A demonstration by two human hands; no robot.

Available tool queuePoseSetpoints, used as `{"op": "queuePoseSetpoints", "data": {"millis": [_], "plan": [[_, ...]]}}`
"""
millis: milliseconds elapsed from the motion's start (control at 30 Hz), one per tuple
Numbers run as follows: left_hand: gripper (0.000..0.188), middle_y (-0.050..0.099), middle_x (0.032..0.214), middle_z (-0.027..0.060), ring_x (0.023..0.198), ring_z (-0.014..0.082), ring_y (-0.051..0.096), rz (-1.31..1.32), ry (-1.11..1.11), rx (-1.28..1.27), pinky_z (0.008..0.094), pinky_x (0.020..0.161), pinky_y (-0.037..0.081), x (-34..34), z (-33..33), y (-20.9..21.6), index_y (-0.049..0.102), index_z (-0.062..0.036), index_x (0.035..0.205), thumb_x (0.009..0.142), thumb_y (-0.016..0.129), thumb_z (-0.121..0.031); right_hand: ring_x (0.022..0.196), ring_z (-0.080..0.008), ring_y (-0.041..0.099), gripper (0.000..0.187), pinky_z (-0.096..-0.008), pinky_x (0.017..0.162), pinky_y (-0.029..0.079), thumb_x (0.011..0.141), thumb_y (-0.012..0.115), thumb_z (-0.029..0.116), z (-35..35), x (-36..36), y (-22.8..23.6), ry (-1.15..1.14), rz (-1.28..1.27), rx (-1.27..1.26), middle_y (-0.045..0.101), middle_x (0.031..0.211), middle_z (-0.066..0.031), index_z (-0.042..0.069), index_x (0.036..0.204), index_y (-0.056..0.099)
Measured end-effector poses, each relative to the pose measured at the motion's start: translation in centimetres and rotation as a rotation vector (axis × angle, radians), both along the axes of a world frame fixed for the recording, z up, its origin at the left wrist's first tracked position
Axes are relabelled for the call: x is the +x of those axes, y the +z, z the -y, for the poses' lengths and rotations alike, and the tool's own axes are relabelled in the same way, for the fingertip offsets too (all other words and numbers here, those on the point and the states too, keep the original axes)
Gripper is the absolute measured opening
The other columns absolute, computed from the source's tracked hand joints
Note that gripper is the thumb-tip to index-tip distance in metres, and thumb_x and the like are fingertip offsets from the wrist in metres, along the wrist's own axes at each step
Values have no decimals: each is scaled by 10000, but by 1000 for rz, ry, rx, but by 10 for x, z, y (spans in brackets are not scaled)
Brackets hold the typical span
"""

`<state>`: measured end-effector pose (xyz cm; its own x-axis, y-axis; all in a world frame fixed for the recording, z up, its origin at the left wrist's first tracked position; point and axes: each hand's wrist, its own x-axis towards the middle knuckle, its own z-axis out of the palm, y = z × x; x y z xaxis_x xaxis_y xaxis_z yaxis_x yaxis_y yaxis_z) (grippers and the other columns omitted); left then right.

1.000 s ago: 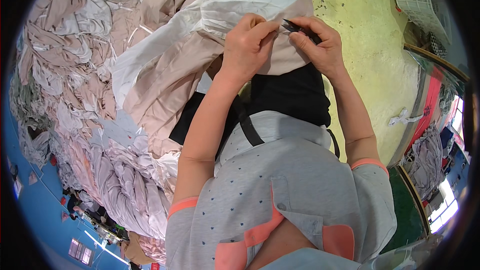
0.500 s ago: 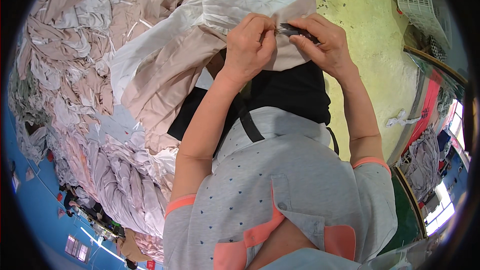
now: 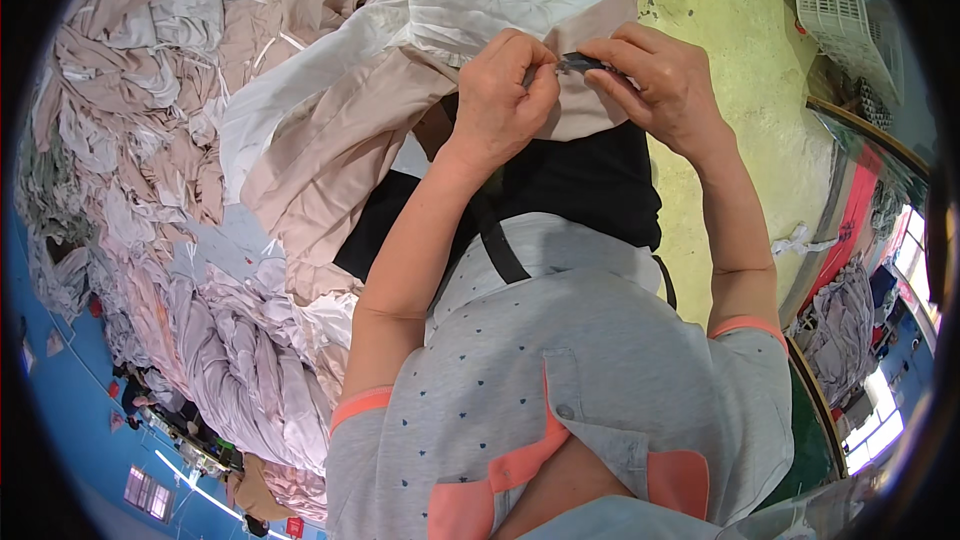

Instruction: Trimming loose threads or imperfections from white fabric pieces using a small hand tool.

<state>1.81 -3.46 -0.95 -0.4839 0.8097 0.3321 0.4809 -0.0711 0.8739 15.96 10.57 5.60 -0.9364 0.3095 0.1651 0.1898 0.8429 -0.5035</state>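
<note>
left hand [image 3: 505, 92]: fingers pinching cloth [image 3: 345, 165] | right hand [image 3: 655, 85]: fingers gripping snips [image 3: 581, 62] over cloth | heap [image 3: 165, 50]: left of cloth | basket [image 3: 828, 10]: right of cloth

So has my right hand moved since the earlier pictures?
Yes, slightly: your right hand has shifted to the right, and its gap to the white basket has narrowed.

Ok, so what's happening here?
The person's left hand pinches a beige and white length of cloth. The right hand grips a small, slim black hand tool, its tip close to the left hand; the exact contact is too small to tell. A crumpled beige and white fabric heap lies to the left.
</note>
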Motion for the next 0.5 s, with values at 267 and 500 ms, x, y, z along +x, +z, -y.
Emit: {"op": "queuePoseSetpoints", "data": {"millis": [267,500], "plan": [[65,593,765,125,641,294,605,21,-1,2,360,574,483,1,0,-1,581,-15,807,760,621,6,666,-237,608,224,-336,578,488,804,737,134,1,-1,1,33,46,67,599,810,-38,127,1022,684],[65,594,759,126,633,295,605,22,-3,4,364,565,482,2,0,0,578,-15,802,759,623,5,686,-237,616,212,-347,578,487,806,730,136,2,-2,-1,36,55,105,590,803,-32,135,1011,679]]}}
